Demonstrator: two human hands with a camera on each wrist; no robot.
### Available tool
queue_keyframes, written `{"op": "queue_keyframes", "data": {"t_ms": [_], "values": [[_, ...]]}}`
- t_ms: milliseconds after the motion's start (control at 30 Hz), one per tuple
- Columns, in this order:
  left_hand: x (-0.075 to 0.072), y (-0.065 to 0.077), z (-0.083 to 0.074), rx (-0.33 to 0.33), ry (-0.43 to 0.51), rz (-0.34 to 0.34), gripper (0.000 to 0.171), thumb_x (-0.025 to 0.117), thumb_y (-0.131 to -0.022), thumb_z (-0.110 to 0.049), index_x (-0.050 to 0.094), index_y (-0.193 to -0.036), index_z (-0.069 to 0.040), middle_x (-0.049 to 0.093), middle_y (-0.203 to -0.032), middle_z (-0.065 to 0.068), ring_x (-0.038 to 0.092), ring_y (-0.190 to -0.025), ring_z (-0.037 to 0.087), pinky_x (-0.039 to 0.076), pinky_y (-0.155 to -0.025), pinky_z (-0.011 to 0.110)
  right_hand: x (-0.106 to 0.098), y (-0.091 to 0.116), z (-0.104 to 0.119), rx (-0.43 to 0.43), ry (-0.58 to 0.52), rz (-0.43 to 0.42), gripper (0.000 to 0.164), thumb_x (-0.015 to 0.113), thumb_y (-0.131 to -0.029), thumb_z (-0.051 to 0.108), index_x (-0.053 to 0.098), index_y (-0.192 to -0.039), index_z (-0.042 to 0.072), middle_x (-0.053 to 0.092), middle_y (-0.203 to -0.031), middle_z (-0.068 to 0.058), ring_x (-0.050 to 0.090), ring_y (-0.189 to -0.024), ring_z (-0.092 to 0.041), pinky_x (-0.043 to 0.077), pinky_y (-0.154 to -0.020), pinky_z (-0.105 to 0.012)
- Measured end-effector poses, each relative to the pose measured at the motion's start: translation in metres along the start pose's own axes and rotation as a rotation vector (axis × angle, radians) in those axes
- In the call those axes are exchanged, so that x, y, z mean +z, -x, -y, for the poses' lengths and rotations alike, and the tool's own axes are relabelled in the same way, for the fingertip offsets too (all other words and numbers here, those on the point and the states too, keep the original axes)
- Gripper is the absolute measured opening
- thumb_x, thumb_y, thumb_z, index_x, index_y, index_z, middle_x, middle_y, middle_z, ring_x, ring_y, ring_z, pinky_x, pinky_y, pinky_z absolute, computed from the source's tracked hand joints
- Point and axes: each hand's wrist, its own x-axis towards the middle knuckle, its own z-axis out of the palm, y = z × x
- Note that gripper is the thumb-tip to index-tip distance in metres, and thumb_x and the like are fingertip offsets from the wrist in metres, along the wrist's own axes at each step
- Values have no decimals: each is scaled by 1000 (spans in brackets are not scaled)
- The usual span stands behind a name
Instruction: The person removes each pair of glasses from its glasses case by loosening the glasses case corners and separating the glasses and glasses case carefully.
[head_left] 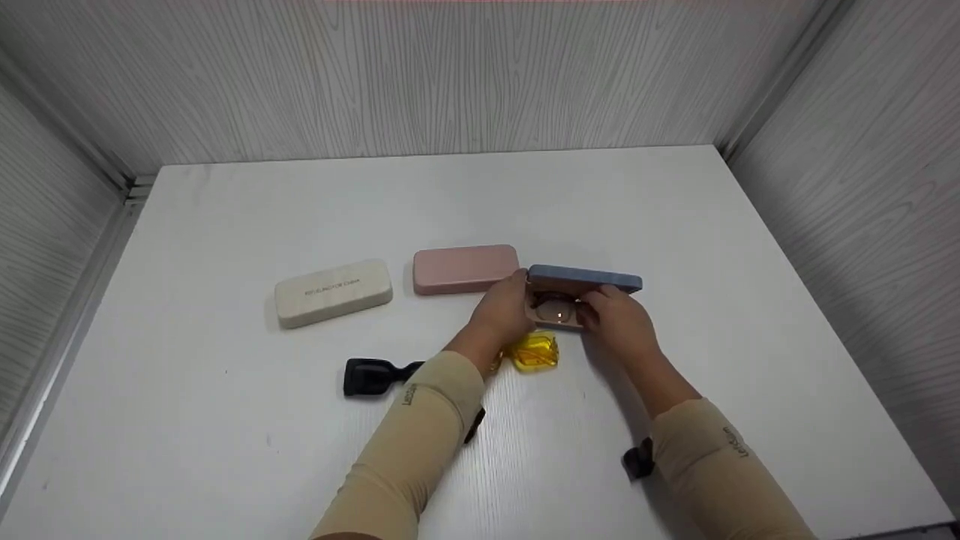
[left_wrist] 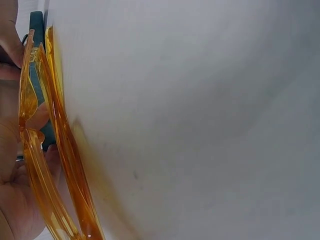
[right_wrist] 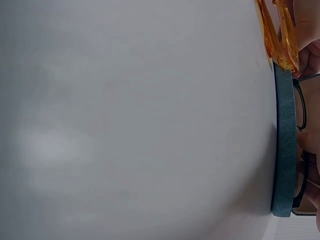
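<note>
A blue glasses case stands open with its lid raised toward the back. Dark-framed glasses with clear lenses lie in its lower half. My left hand holds the case by its left end. At the right end, the fingers of my right hand reach under the lid and pinch the side of the glasses; their tips are partly hidden. Just in front of the case lie yellow transparent glasses, partly covered by my left wrist; they fill the near side of the left wrist view.
A pink case lies closed just left of the blue one. Farther left is a closed cream case with lettering. Black sunglasses lie partly under my left forearm. White panels border the white table.
</note>
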Motion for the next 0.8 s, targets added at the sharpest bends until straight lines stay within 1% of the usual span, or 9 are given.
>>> {"op": "queue_keyframes", "data": {"t_ms": [100,267,367,467,600,700,800], "values": [[0,0,0,10,-6,-8,79,73,-73,-10,30,-139,-7,48,-131,6,44,-120,16,32,-104,30,1,1,0,-18,-3,-17,20,62,-87,17,65,-106,11,60,-99,-5,57,-94,-22,47,-87,-38],[0,-1,0,15,0,-24,73,74,-70,-9,36,-132,-9,52,-124,4,47,-115,14,35,-102,30,1,4,1,-80,9,-99,16,64,-85,12,67,-101,11,59,-95,-4,60,-90,-21,50,-80,-35],[-1,0,0,13,1,-18,71,74,-71,-10,37,-131,-10,52,-124,3,47,-115,13,35,-102,30,-1,4,2,-97,19,-131,13,65,-83,10,68,-96,12,59,-92,-3,60,-85,-20,51,-75,-34],[-2,0,0,9,-11,-8,74,73,-72,-11,34,-135,-9,50,-127,5,46,-117,15,34,-103,31,-3,4,3,-92,22,-138,10,66,-82,9,69,-92,12,60,-89,-2,59,-81,-18,51,-72,-33],[-2,0,0,7,-23,2,78,72,-74,-13,30,-138,-7,48,-131,6,44,-121,16,33,-104,31,-4,4,4,-66,25,-133,9,66,-82,10,70,-90,12,61,-87,-2,59,-80,-17,51,-72,-32],[-2,0,0,7,-17,1,77,72,-74,-14,30,-138,-7,48,-131,6,44,-120,15,32,-104,31,-4,4,5,-42,29,-133,9,66,-82,10,70,-89,12,62,-86,-2,59,-80,-17,51,-72,-32],[-2,0,0,11,-4,-7,72,72,-74,-13,33,-135,-9,50,-128,5,45,-118,14,33,-104,31,-5,4,4,-21,33,-129,10,64,-83,9,70,-90,10,62,-87,-2,59,-80,-17,51,-73,-33]]}}
